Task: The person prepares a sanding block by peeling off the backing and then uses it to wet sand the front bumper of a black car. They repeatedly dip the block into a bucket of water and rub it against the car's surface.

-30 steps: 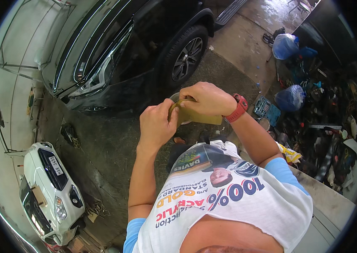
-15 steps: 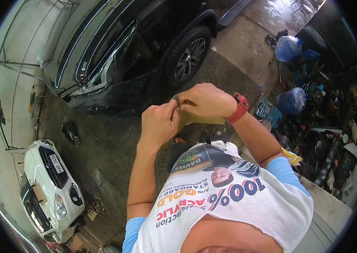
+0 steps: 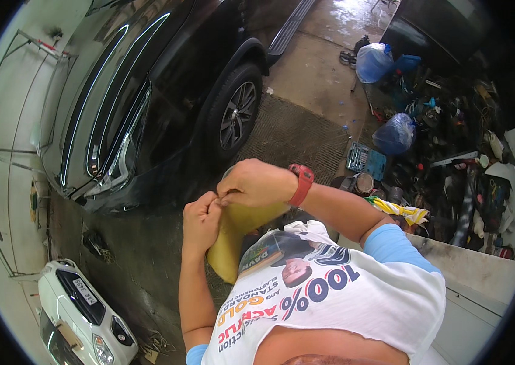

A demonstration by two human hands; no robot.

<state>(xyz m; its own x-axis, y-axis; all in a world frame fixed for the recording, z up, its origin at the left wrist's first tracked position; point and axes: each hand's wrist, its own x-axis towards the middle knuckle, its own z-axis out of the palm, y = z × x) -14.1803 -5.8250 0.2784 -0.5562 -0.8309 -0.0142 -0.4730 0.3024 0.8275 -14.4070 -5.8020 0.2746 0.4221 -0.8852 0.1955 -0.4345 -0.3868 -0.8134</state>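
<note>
A bendy yellow sheet (image 3: 226, 252), which looks like sandpaper, hangs curved from my two hands in front of my shirt. My left hand (image 3: 200, 221) pinches its upper edge with the fingers closed. Right beside it my right hand (image 3: 258, 184), with a red watch (image 3: 302, 184) on the wrist, grips the same edge, the thumbs nearly touching. A grey bit of the sheet shows above the right fingers. Part of the sheet is hidden behind the hands.
A black car (image 3: 166, 103) with its front wheel (image 3: 236, 114) stands ahead. A white car (image 3: 96, 316) is at the lower left. To the right lie a blue tool case (image 3: 365, 161), filled plastic bags (image 3: 395, 134) and a heap of parts. A low ledge (image 3: 470, 264) borders the right side.
Both hands have shifted left and down in the picture, still holding the sheet together. More of the yellow sheet now shows, curving below the left hand. The whole view has turned somewhat.
</note>
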